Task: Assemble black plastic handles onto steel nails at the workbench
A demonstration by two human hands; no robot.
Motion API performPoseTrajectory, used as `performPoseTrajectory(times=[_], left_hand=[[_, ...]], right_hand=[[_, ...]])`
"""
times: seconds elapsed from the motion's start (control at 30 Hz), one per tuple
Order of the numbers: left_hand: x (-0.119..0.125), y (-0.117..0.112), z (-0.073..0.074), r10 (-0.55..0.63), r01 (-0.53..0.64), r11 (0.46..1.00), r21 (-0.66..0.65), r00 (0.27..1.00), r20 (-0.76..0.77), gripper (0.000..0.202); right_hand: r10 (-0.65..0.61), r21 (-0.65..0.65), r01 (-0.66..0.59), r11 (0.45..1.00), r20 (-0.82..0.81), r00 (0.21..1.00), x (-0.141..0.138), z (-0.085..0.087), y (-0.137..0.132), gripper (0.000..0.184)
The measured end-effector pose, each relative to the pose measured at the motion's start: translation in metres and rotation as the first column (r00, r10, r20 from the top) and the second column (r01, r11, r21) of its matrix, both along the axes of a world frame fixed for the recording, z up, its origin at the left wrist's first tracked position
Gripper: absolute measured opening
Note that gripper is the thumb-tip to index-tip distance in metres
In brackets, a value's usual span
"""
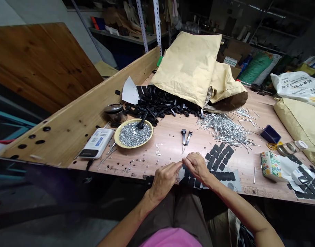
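A: What is the state of the left hand (164,181)?
B: It is narrow, with the fingers pinched together. The right hand (197,167) is the same, and the two almost meet. I cannot tell if they hold something very small.
A: Where are the black pads (219,161)?
B: They lie in rows on a pale backing sheet (236,180), just under the hands, on the wooden workbench (167,144).
A: What else is near?
B: Two black-handled hand tools (184,140) lie just ahead of the hands. Farther right there is a loose pile of metal pins (224,128).
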State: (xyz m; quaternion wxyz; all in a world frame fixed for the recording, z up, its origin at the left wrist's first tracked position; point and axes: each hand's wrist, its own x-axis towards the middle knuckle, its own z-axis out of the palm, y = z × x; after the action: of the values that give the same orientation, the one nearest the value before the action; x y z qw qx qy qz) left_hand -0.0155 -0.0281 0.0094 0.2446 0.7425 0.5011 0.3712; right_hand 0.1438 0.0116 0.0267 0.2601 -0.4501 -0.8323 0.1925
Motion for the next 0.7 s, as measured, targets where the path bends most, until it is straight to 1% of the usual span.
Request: performPoseTrajectory(times=[0.07, 0.13, 0.17, 0.2, 0.23, 0.27, 0.3, 0.33, 0.37, 0.4, 0.47, 0.5, 0.53, 0.57, 0.6, 0.63, 0.67, 0.7], left_hand=[[0.006, 0.001, 0.002, 0.028, -0.021, 0.998, -0.067, 0.995, 0.096, 0.027], [0.013, 0.003, 0.006, 0.078, -0.027, 0.981, -0.19, 0.96, 0.269, 0.024], [0.017, 0.005, 0.007, 0.117, -0.013, 0.964, -0.266, 0.918, 0.378, 0.023], [0.02, 0.006, 0.009, 0.165, 0.016, 0.939, -0.343, 0.855, 0.491, 0.022], [0.024, 0.008, 0.01, 0.221, 0.061, 0.907, -0.417, 0.773, 0.595, 0.023], [0.027, 0.011, 0.011, 0.282, 0.117, 0.87, -0.48, 0.68, 0.677, 0.025], [0.03, 0.012, 0.012, 0.34, 0.174, 0.831, -0.528, 0.593, 0.73, 0.028], [0.033, 0.014, 0.012, 0.389, 0.221, 0.797, -0.562, 0.523, 0.758, 0.032], [0.036, 0.015, 0.011, 0.425, 0.255, 0.769, -0.586, 0.48, 0.767, 0.034], [0.039, 0.016, 0.011, 0.448, 0.274, 0.75, -0.602, 0.459, 0.767, 0.036], [0.047, 0.016, 0.009, 0.47, 0.265, 0.741, -0.617, 0.451, 0.758, 0.037], [0.051, 0.015, 0.007, 0.478, 0.247, 0.744, -0.62, 0.452, 0.753, 0.037], [0.054, 0.014, 0.005, 0.484, 0.226, 0.749, -0.623, 0.455, 0.747, 0.037], [0.058, 0.014, 0.003, 0.484, 0.199, 0.759, -0.62, 0.464, 0.742, 0.036], [0.062, 0.014, 0.0, 0.471, 0.173, 0.773, -0.611, 0.489, 0.734, 0.033], [0.064, 0.016, -0.002, 0.442, 0.147, 0.791, -0.594, 0.535, 0.72, 0.03], [0.066, 0.019, -0.004, 0.398, 0.117, 0.812, -0.571, 0.606, 0.689, 0.026], [0.067, 0.024, -0.006, 0.348, 0.076, 0.835, -0.545, 0.695, 0.629, 0.023]], right_hand=[[-0.086, -0.122, 0.085, 0.989, 0.0, 0.996, 0.002, -0.002, 0.001, 0.062], [-0.228, -0.264, 0.205, 0.943, -0.06, 0.972, 0.006, -0.002, 0.001, 0.064], [-0.3, -0.323, 0.251, 0.913, -0.113, 0.947, 0.009, -0.002, -0.001, 0.064], [-0.355, -0.377, 0.269, 0.886, -0.178, 0.918, 0.011, -0.002, -0.003, 0.061], [-0.382, -0.428, 0.252, 0.868, -0.252, 0.889, 0.013, -0.003, -0.006, 0.057], [-0.381, -0.475, 0.198, 0.857, -0.327, 0.865, 0.014, -0.005, -0.01, 0.052], [-0.364, -0.517, 0.122, 0.847, -0.397, 0.843, 0.014, -0.007, -0.014, 0.048], [-0.349, -0.552, 0.044, 0.832, -0.461, 0.816, 0.013, -0.01, -0.019, 0.045], [-0.348, -0.579, -0.02, 0.815, -0.516, 0.783, 0.011, -0.014, -0.024, 0.043], [-0.36, -0.599, -0.066, 0.798, -0.561, 0.745, 0.009, -0.018, -0.028, 0.042], [-0.421, -0.642, -0.096, 0.761, -0.601, 0.679, 0.004, -0.023, -0.037, 0.041], [-0.457, -0.664, -0.082, 0.743, -0.593, 0.663, 0.003, -0.024, -0.04, 0.041], [-0.481, -0.674, -0.045, 0.737, -0.571, 0.665, 0.004, -0.025, -0.043, 0.041], [-0.493, -0.657, 0.024, 0.754, -0.54, 0.682, 0.006, -0.024, -0.045, 0.039], [-0.49, -0.599, 0.121, 0.792, -0.505, 0.711, 0.011, -0.023, -0.046, 0.036], [-0.478, -0.495, 0.23, 0.838, -0.463, 0.746, 0.018, -0.022, -0.046, 0.032], [-0.465, -0.354, 0.333, 0.874, -0.412, 0.783, 0.029, -0.021, -0.045, 0.029], [-0.466, -0.199, 0.421, 0.885, -0.35, 0.813, 0.043, -0.021, -0.042, 0.026]])
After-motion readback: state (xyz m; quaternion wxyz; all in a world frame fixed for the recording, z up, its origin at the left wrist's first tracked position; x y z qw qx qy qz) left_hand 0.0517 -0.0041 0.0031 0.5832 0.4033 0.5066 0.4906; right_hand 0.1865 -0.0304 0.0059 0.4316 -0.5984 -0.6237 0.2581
